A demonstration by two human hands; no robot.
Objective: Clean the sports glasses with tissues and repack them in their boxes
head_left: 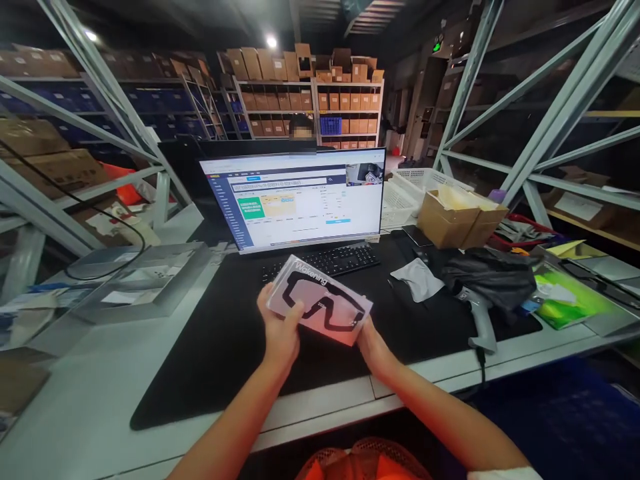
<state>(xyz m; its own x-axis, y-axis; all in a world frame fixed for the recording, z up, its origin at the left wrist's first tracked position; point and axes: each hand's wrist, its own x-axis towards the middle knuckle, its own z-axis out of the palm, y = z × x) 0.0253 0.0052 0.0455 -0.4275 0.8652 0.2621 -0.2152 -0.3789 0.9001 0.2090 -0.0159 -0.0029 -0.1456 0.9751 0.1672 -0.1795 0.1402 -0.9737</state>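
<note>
A pink and white box (305,293) printed with dark-framed sports glasses and the word "Wakening" is held tilted over the black desk mat (200,373). My left hand (281,327) grips its left end, thumb on the printed face. At the lower right corner, my right hand (373,343) clasps the box, its fingers partly hidden behind it. Just beyond the box lies a black keyboard (345,259), with a monitor (300,200) standing behind. A grey handheld scanner (480,317) rests to the right on the mat.
A black plastic bag (490,277), a bright green packet (565,297) and a white pouch (417,279) lie at right. Behind them stand a cardboard box (445,220) and white baskets (400,200). Grey trays (165,287) sit at left. A person (301,127) is behind the monitor.
</note>
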